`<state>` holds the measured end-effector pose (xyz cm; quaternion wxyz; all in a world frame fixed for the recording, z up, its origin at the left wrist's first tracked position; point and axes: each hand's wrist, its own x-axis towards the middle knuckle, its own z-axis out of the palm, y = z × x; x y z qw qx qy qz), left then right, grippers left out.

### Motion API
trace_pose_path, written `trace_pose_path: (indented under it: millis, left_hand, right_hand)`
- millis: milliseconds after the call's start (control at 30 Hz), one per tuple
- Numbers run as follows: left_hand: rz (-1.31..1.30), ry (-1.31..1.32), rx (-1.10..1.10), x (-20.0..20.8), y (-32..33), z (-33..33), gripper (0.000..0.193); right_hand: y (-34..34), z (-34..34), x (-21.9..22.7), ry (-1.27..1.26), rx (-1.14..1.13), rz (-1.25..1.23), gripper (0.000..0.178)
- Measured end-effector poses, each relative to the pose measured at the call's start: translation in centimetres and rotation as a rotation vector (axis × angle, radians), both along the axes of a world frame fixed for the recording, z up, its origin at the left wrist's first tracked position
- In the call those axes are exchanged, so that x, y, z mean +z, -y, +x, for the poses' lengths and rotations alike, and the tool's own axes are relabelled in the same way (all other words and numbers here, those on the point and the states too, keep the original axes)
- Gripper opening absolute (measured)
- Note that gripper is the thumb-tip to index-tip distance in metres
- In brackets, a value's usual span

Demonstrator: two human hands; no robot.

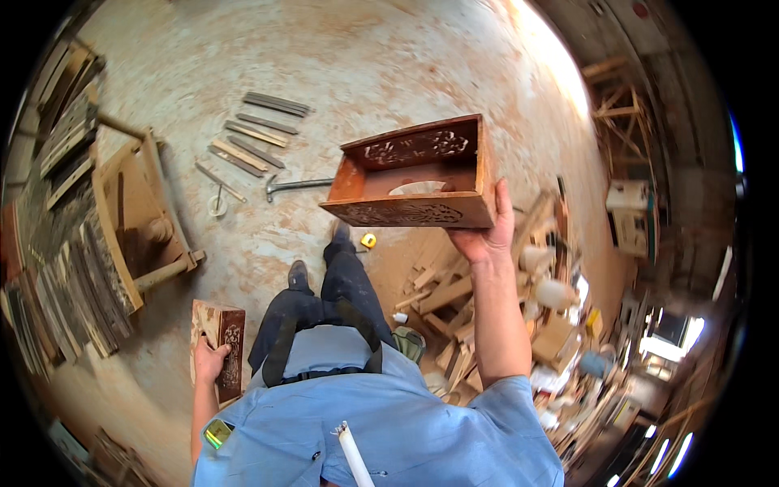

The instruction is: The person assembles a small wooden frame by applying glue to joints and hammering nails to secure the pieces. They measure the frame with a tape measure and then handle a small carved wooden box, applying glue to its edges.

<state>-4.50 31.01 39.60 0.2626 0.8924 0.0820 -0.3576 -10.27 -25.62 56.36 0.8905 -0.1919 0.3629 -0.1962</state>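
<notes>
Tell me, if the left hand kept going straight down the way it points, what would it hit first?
Probably the bare floor. The left hand hangs at the person's side holding a carved wooden box, with nothing visible beneath it, though depth is hard to judge.

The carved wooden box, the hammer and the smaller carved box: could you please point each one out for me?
carved wooden box [406,213]: head view, on its carved front wall.
hammer [294,185]: head view, on the handle, lying on the floor.
smaller carved box [230,349]: head view, on its dark carved side.

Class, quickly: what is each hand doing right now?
Left hand: closed on a carved panel.
Right hand: closed on the end of a carved box, held up.
</notes>
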Motion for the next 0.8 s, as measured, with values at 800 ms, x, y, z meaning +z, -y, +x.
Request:
trace_pose_path:
  millis: [800]
  left_hand:
    - [-0.033, -0.032, 0.907, -2.0, 17.7, -11.6, 0.047]
  right_hand:
    - [-11.1, 32.1, -9.5, -0.049, 0.984, 0.326, 0.050]
